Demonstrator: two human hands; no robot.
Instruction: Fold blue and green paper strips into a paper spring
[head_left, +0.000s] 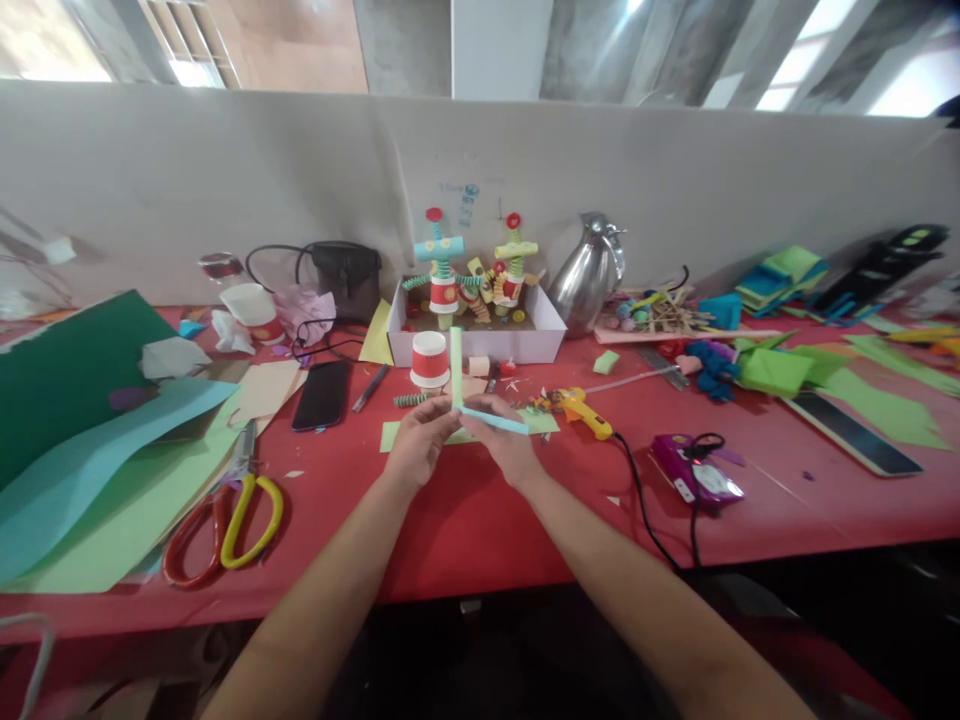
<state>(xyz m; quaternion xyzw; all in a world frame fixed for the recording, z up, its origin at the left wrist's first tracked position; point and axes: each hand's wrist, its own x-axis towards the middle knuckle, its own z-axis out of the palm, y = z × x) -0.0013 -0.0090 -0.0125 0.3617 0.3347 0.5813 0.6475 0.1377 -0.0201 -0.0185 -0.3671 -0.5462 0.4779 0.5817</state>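
Observation:
A pale green paper strip stands upright between my hands, and a light blue paper strip points right from its lower end. The two meet at roughly a right angle. My left hand pinches the strips near this corner. On the other side, my right hand has its fingers closed around the same corner, the blue strip lying across it. Just beyond them is an upside-down red and white paper cup. A green folded paper spring lies by my left fingers.
Right of my hands lies a yellow glue gun with a trailing black cord. Scissors, coloured paper sheets and a phone are on the left. Behind, a white box holds paper-cup figures beside a steel jug.

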